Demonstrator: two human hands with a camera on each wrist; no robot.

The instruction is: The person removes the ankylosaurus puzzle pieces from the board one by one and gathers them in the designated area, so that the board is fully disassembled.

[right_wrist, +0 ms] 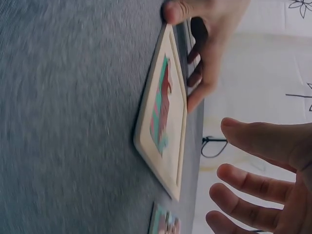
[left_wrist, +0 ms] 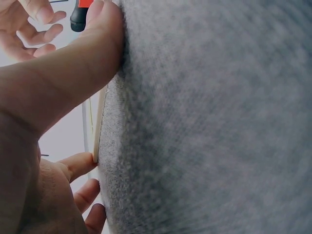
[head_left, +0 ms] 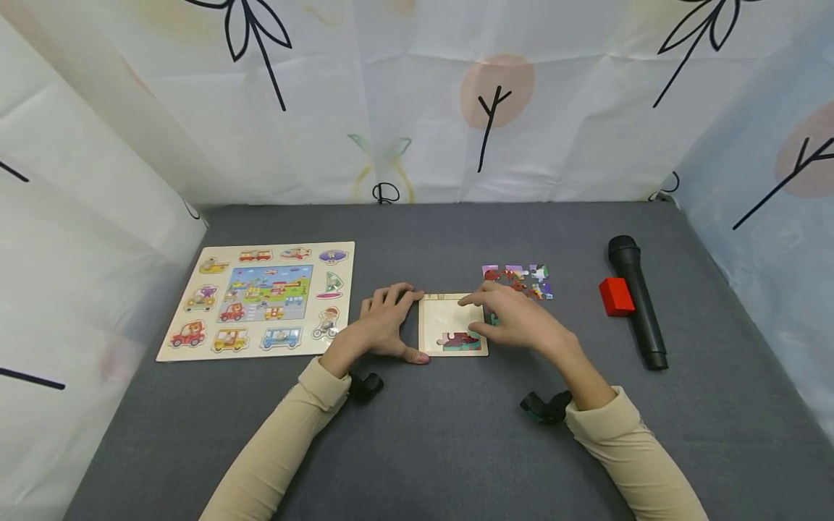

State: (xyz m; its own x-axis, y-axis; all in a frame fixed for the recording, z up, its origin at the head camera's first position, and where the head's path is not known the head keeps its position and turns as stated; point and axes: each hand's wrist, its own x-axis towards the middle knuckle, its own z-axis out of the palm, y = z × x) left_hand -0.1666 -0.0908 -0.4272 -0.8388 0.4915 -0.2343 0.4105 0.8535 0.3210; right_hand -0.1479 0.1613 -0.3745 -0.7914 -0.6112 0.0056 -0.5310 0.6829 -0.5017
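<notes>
A small wooden puzzle tray [head_left: 446,317] lies flat on the grey table. Along its bottom right side, a few joined jigsaw pieces [head_left: 461,342] in red and teal are set inside the rim. My left hand [head_left: 383,327] holds the tray by its left side, thumb at the near corner and index fingertip at the far one. Above the tray's right part hovers my right hand [head_left: 515,317], fingers spread and relaxed with nothing between them, as the right wrist view also shows. Loose jigsaw pieces [head_left: 541,278] lie beyond the right hand, partly hidden by it.
To the left lies a larger wooden vehicle puzzle board [head_left: 260,253], close to the left hand. On the right a black microphone [head_left: 641,311] lies with a red block [head_left: 616,297] against it. Patterned white cloth [head_left: 417,101] hangs behind the table.
</notes>
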